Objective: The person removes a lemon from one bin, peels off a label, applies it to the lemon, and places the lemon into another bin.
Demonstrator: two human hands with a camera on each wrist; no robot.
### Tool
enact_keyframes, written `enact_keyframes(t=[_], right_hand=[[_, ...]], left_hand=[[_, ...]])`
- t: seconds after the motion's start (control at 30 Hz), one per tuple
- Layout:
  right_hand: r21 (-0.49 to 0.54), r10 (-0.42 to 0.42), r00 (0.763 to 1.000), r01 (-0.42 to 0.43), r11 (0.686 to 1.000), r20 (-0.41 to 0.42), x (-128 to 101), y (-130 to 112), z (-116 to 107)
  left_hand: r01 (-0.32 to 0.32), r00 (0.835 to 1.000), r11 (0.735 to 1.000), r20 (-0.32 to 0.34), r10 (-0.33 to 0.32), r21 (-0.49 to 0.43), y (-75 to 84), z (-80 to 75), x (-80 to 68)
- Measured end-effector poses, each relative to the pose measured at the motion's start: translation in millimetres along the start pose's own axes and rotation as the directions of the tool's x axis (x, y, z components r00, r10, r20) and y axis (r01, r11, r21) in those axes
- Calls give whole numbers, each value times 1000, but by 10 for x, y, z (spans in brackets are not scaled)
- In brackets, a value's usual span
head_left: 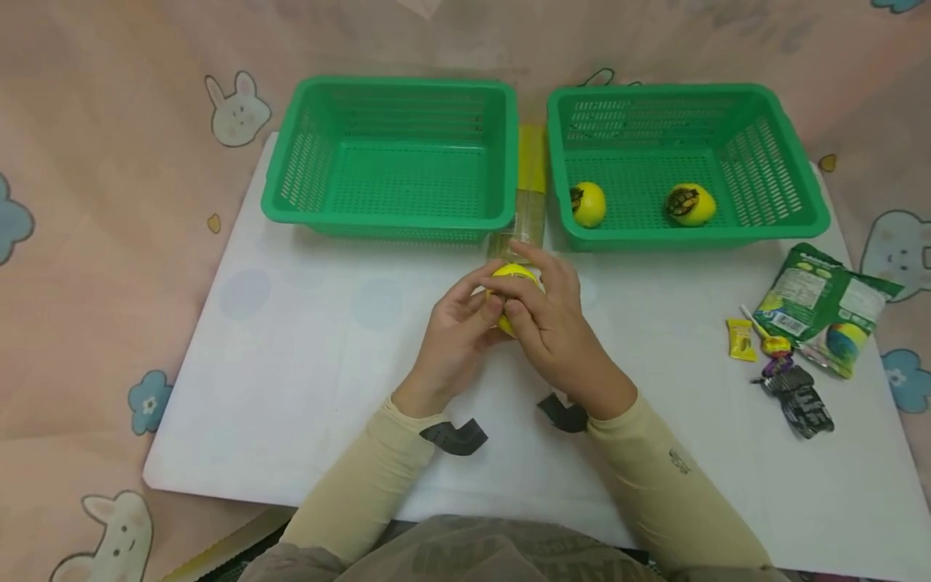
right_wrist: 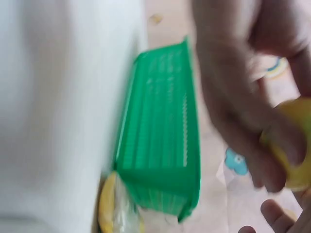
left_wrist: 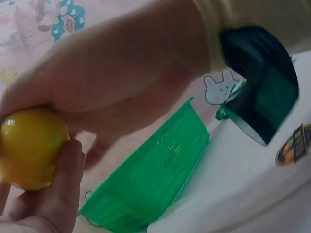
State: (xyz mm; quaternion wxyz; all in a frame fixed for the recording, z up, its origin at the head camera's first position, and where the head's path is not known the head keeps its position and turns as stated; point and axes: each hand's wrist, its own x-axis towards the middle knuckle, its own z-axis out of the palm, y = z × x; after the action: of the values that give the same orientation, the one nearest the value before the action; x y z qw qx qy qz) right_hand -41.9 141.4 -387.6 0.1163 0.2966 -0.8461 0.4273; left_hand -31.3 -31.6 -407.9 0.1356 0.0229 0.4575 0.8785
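Observation:
Both hands meet in front of the baskets around a glossy, yellow, lemon-like fruit. My left hand holds it from the left, thumb over its near side. From the right, my right hand grips it with thumb and fingers, hiding much of its surface. In the left wrist view the fruit looks round, smooth and shiny. The right wrist view shows fingers curled over the yellow fruit. Two similar fruits with dark labels, one at left and one at right, lie in the right green basket.
Another green basket stands at the back left. A clear package with a yellow end lies between the baskets. On the right are a green snack bag, a small yellow packet, a lollipop and a black wrapper.

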Motion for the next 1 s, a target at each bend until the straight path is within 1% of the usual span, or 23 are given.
enact_keyframes(t=[0.07,0.13,0.23,0.3,0.37,0.5,0.57,0.63,0.73,0.83,0.9,1.0], right_hand=[[-85,-48,999,48,995,-7,8,54,56],[-145,-89,995,83,986,-34,14,85,82],[-186,-96,995,87,979,-40,19,107,100],[-202,-65,997,58,978,-31,19,119,105],[-216,-13,1000,9,976,-18,4,134,104],[-239,84,996,-77,968,16,-32,173,93],[-235,107,994,-96,967,36,-46,188,79],[-203,112,993,-101,974,45,-51,191,61],[-103,71,997,-68,992,30,-67,181,39],[-31,26,1000,-26,999,10,-81,165,57],[-27,24,1000,-23,999,2,-80,160,96],[-62,61,998,-62,996,-6,-60,171,171]], left_hand=[[-11,1000,999,0,11,-31,-2,-7,3],[-15,1000,999,-10,15,-46,-3,-21,7],[-7,1000,998,-26,5,-58,-5,-33,0],[2,999,998,-32,-4,-66,-9,-40,-10],[11,999,998,-36,-13,-66,-9,-43,-20],[22,999,999,-29,-23,-34,-8,-42,-16],[21,1000,1000,-23,-21,-3,-5,-32,-6],[13,1000,1000,-14,-13,23,-5,-26,7],[-2,1000,998,-8,2,57,-9,-20,28],[-13,1000,997,-9,13,71,-24,-27,40],[-21,1000,997,-15,23,71,-38,-30,38],[-32,999,997,-30,34,75,-65,-38,34]])
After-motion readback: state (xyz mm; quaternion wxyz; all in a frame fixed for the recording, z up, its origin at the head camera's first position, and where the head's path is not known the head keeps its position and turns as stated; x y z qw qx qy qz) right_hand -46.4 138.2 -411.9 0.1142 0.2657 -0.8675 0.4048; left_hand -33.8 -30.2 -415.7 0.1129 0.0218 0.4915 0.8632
